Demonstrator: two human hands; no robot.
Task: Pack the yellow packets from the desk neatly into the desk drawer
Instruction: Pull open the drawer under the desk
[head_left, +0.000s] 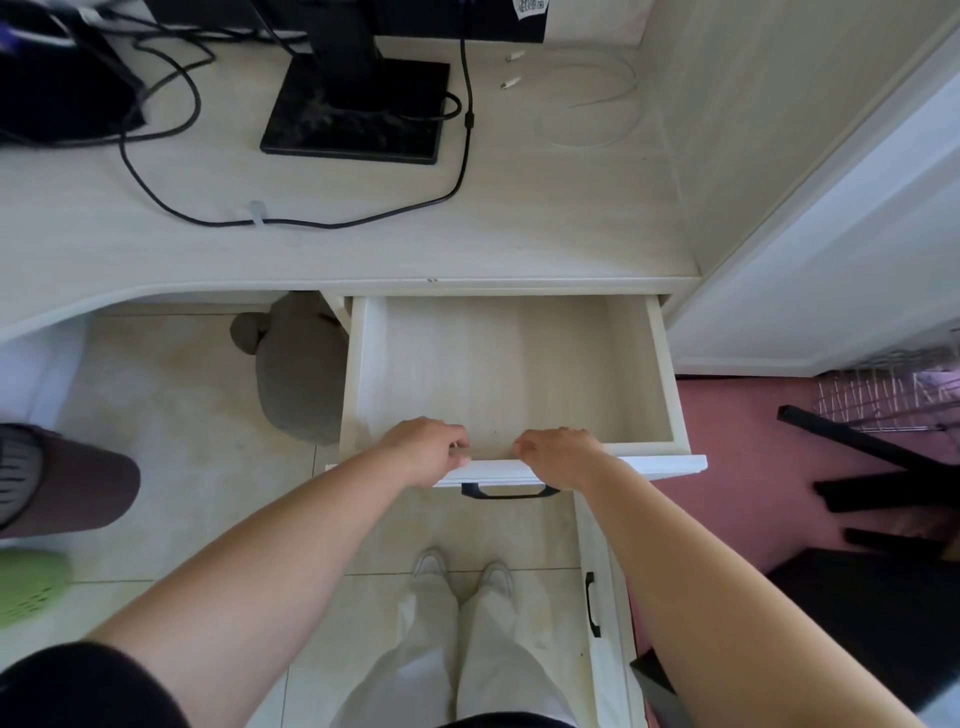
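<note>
The white desk drawer (662, 364) stands pulled out below the desk (363, 249), and its pale wooden bottom shows nothing inside. My left hand (423, 449) and my right hand (558, 454) both curl over the top edge of the drawer front, side by side above its dark handle (504, 492). No yellow packets show on the desk or in the drawer.
A black monitor stand (358, 111) and black cables (291, 221) lie on the desk, with a white cable (587, 98) at the back right. A grey stuffed toy (296, 369) sits under the desk. A lower drawer's handle (592, 605) shows below. Black chair legs (872, 467) stand right.
</note>
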